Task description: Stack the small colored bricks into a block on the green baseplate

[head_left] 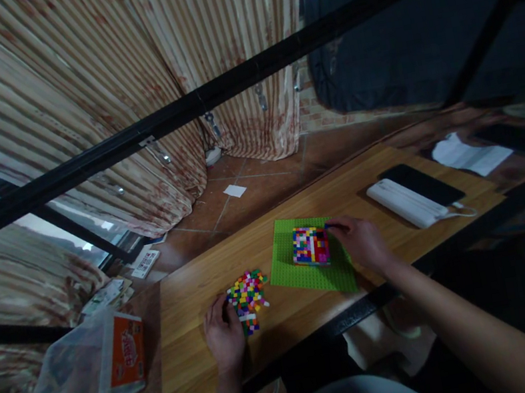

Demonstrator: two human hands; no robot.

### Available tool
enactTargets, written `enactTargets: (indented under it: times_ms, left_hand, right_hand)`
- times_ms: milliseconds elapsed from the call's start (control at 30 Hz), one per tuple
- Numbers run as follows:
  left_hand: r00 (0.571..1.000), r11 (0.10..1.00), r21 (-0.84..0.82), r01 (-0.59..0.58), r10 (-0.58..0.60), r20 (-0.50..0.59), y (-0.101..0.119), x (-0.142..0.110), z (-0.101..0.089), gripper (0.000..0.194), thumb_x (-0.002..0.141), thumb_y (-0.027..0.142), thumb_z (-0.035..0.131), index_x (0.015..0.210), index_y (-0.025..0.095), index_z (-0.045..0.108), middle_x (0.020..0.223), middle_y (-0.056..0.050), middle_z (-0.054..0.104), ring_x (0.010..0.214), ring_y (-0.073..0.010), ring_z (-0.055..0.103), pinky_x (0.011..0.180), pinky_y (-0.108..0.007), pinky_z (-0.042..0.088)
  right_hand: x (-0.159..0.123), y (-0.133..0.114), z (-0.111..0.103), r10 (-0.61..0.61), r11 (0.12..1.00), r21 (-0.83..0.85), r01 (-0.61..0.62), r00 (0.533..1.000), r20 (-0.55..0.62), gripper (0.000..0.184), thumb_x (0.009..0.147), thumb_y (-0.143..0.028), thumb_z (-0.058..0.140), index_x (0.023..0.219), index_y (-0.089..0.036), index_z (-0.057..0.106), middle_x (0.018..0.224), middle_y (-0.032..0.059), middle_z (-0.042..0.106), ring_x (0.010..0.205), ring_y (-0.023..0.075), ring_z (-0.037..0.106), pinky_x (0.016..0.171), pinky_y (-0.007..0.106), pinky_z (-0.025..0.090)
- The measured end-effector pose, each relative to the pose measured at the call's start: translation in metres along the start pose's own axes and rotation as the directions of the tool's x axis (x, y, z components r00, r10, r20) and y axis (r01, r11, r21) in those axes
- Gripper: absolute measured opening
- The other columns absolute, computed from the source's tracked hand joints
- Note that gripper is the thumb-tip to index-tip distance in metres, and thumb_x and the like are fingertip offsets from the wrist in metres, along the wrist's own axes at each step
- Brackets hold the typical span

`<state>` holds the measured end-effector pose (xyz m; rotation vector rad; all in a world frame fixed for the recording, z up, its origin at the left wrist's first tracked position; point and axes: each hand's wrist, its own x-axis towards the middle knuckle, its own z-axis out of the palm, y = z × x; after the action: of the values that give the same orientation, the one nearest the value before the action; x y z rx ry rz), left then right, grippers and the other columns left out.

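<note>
A block of multicoloured toy bricks (310, 246) stands on a green studded baseplate (287, 279). My right hand (363, 243) reaches in from the right, thumb and fingers pinched on a small dark toy brick (330, 225) at the block's upper right corner. To the left of the baseplate lies a pile of loose coloured bricks (249, 292) on the wooden table. My left hand (224, 333) rests at the left edge of this pile, its fingers curled in; whatever is between the fingertips is too small and hidden to name.
On the table's right part lie a white power bank (408, 202) with a cable and a black phone-like slab (423, 185). A clear plastic bin (79, 384) with an orange label stands left of the table (197, 377). A dark metal bar (223, 88) crosses beyond it, before striped curtains.
</note>
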<state>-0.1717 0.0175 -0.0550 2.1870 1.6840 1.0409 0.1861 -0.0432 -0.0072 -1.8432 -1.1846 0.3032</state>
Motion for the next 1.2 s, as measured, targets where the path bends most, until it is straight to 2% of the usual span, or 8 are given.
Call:
enactTargets:
  times_ms: [300,433,700,900,1200]
  left_hand:
    - [1.000,1.000,0.012,0.019,-0.019,0.005,0.001,-0.001,0.000,0.029,0.089,0.030,0.049,0.108,0.018,0.067,0.111,-0.011,0.070,0.107,-0.0274,0.063,0.099,-0.047,0.049]
    - [1.000,1.000,0.023,0.021,-0.021,0.006,0.002,-0.001,-0.001,0.029,0.089,0.030,0.049,0.109,0.018,0.068,0.110,-0.011,0.070,0.106,-0.0273,0.063,0.099,-0.047,0.049]
    - [1.000,0.999,0.024,0.029,-0.029,0.004,0.001,-0.001,0.001,0.029,0.089,0.031,0.049,0.107,0.018,0.069,0.109,-0.011,0.071,0.106,-0.0264,0.064,0.098,-0.045,0.050]
    - [1.000,0.999,0.027,0.031,-0.031,-0.002,0.000,-0.002,0.001,0.028,0.089,0.031,0.050,0.107,0.020,0.068,0.109,-0.010,0.071,0.106,-0.0260,0.064,0.099,-0.044,0.049]
    - [1.000,0.999,0.037,0.011,-0.011,-0.012,-0.005,-0.002,0.004,0.029,0.089,0.030,0.049,0.108,0.019,0.068,0.109,-0.010,0.071,0.106,-0.0268,0.064,0.099,-0.046,0.049]
  right_hand:
    - [0.007,-0.007,0.015,-0.077,0.971,-0.220,0.088,0.996,0.054,0.031,0.091,-0.030,0.047,0.100,-0.022,0.076,0.102,0.0103,0.075,0.096,0.0268,0.068,0.090,0.041,0.051]
    - [0.006,-0.008,0.019,-0.052,0.976,-0.208,0.059,0.998,0.036,0.030,0.091,-0.029,0.048,0.097,-0.021,0.076,0.101,0.0115,0.075,0.095,0.0271,0.068,0.090,0.042,0.051]
    - [0.015,-0.014,0.014,0.054,0.980,-0.197,-0.040,0.996,0.067,0.021,0.086,-0.020,0.058,0.089,-0.020,0.078,0.096,0.0085,0.077,0.088,0.0222,0.071,0.082,0.032,0.051]
    - [0.026,-0.013,0.010,0.062,0.970,-0.244,-0.021,0.985,0.162,0.019,0.083,-0.016,0.060,0.087,-0.019,0.078,0.089,0.0096,0.077,0.082,0.0227,0.071,0.074,0.030,0.050]
    - [0.034,-0.005,0.015,0.010,0.975,-0.222,0.032,0.983,0.185,0.016,0.078,-0.015,0.061,0.073,-0.021,0.076,0.080,0.0118,0.076,0.075,0.0269,0.070,0.071,0.036,0.051]
